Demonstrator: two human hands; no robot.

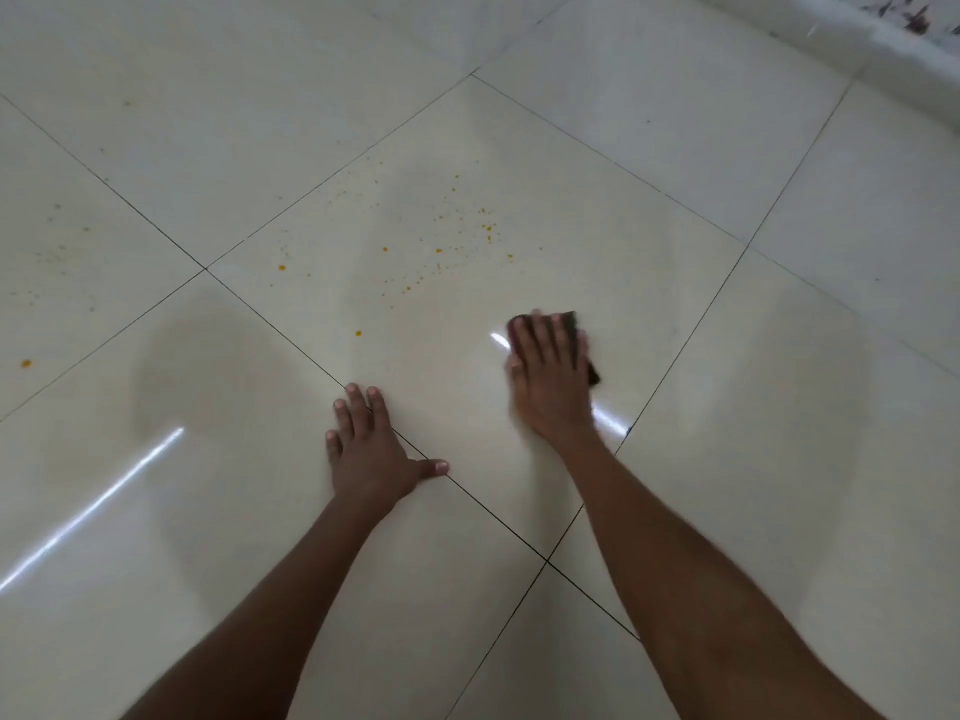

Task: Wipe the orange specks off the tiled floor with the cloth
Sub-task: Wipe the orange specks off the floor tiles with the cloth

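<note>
Mostly hidden cloth point(576, 324) under rt hand point(550, 376)

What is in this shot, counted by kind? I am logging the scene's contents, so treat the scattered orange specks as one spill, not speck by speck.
Hands: 2, the left hand flat on the tiled floor, the right hand pressing the cloth
Cloths: 1, the dark cloth
Spills: 1, the orange specks
Total: 4
</note>
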